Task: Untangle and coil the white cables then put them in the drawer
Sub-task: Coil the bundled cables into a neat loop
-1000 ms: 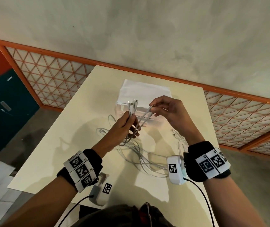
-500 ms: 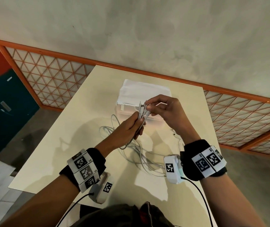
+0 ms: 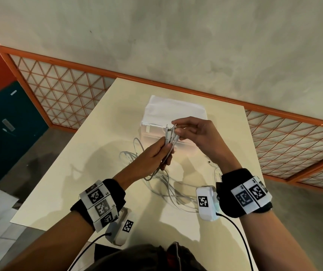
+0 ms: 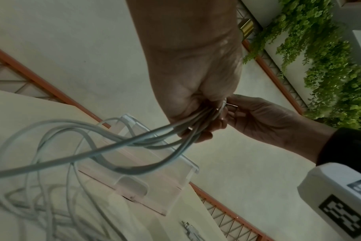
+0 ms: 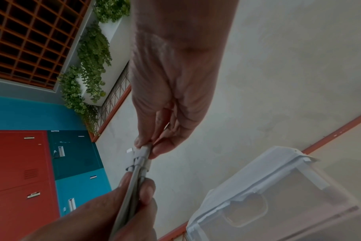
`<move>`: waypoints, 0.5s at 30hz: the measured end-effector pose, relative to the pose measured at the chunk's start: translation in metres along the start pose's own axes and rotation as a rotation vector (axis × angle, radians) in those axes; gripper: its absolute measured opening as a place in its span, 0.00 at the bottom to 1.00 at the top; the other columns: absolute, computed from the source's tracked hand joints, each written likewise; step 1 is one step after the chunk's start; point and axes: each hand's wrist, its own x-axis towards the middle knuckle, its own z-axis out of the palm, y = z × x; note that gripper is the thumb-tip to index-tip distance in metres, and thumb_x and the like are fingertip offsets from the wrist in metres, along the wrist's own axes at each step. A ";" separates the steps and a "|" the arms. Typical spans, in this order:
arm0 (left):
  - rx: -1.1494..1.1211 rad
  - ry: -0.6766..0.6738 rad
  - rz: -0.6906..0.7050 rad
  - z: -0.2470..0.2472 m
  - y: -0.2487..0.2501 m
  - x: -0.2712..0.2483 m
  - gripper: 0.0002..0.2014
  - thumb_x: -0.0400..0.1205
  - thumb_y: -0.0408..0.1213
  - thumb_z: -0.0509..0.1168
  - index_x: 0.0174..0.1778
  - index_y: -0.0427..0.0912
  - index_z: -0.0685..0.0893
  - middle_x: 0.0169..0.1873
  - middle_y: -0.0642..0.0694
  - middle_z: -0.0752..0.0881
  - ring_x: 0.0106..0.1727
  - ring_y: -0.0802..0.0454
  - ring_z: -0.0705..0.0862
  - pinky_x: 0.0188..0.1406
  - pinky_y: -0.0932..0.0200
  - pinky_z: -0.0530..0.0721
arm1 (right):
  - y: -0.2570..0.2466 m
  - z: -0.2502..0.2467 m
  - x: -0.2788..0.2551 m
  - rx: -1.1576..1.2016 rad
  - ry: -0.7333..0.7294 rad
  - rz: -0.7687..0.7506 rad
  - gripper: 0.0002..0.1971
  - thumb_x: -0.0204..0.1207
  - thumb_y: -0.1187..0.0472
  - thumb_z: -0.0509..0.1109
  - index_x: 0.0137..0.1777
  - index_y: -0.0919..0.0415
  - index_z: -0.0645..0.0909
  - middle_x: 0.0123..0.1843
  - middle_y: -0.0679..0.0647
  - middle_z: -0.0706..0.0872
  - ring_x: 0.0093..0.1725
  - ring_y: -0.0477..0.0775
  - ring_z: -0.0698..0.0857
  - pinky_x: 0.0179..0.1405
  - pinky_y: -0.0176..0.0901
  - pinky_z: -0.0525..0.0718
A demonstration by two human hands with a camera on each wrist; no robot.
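Note:
Several white cables (image 3: pixel 167 187) trail in loose tangled loops over the cream table (image 3: pixel 90 157). My left hand (image 3: pixel 157 153) grips a bundle of their ends upright above the table, with the plugs (image 3: pixel 170 132) sticking out on top. My right hand (image 3: pixel 178 130) pinches those plug ends between thumb and fingertips. In the right wrist view the pinch sits on the plugs (image 5: pixel 141 154), and my left hand (image 5: pixel 134 195) holds the strands just below. The left wrist view shows the cables (image 4: pixel 118 143) fanning out from my left hand (image 4: pixel 198 117). The clear plastic drawer unit (image 3: pixel 176 114) stands behind the hands.
One loose cable plug (image 3: pixel 210 162) lies on the table to the right of the tangle, also visible as a plug (image 4: pixel 189 228) in the left wrist view. An orange lattice railing (image 3: pixel 62 90) runs behind the table. Red and teal lockers (image 5: pixel 31 171) stand to the left.
My right hand has brought its cable end over to the bundle in my left hand and now pinches the plug ends together. Both hands have moved slightly toward the drawer unit.

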 end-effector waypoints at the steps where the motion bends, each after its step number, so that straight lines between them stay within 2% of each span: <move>1: -0.001 0.000 -0.005 -0.001 0.001 0.000 0.12 0.89 0.39 0.49 0.46 0.41 0.74 0.29 0.48 0.79 0.28 0.52 0.75 0.31 0.62 0.77 | 0.000 0.000 0.000 0.005 0.007 -0.004 0.12 0.74 0.69 0.72 0.58 0.66 0.85 0.45 0.57 0.88 0.44 0.45 0.87 0.48 0.34 0.85; 7: -0.003 0.014 0.011 0.001 0.001 -0.001 0.12 0.89 0.38 0.49 0.49 0.37 0.75 0.30 0.48 0.79 0.27 0.55 0.75 0.31 0.67 0.76 | 0.001 -0.002 0.000 0.054 -0.010 0.009 0.16 0.74 0.69 0.73 0.61 0.67 0.81 0.42 0.56 0.87 0.40 0.47 0.87 0.43 0.34 0.84; 12: 0.029 0.064 0.036 0.004 -0.001 0.000 0.14 0.89 0.39 0.50 0.56 0.32 0.76 0.34 0.47 0.82 0.30 0.52 0.79 0.32 0.64 0.79 | 0.001 -0.004 -0.001 0.062 0.022 -0.004 0.15 0.73 0.69 0.74 0.60 0.67 0.79 0.41 0.61 0.88 0.40 0.54 0.87 0.43 0.38 0.86; 15: 0.081 0.109 0.053 0.007 0.000 0.001 0.15 0.89 0.39 0.50 0.54 0.31 0.75 0.32 0.50 0.83 0.26 0.52 0.79 0.29 0.63 0.79 | 0.001 -0.005 -0.002 0.076 0.028 -0.014 0.14 0.73 0.70 0.73 0.58 0.68 0.79 0.40 0.60 0.87 0.39 0.52 0.87 0.42 0.36 0.85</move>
